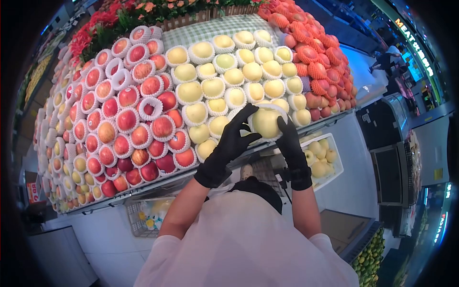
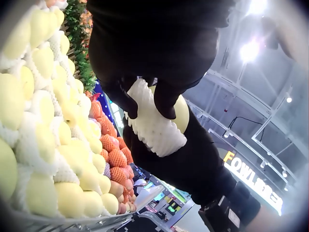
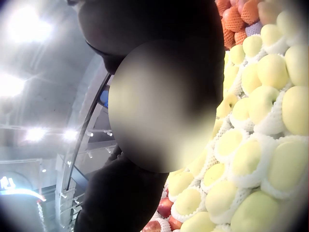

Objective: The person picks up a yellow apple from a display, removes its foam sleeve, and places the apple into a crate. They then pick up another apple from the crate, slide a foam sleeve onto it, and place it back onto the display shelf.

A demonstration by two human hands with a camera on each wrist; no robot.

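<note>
A pale yellow apple in a white foam net sleeve is held up between both black-gloved hands, over the front edge of the display. My left hand is at its left side, forefinger and thumb spread apart in the head view; in the left wrist view their tips pinch the foam sleeve. My right hand grips the apple from the right, its fingers bent against the side. In the right wrist view the apple is a blurred round shape close to the lens, below the dark glove.
Rows of yellow apples in foam sleeves lie just beyond the hands. Red apples fill the left, and fruit in orange nets the right. A white box of yellow fruit stands low at right, a grey basket at lower left.
</note>
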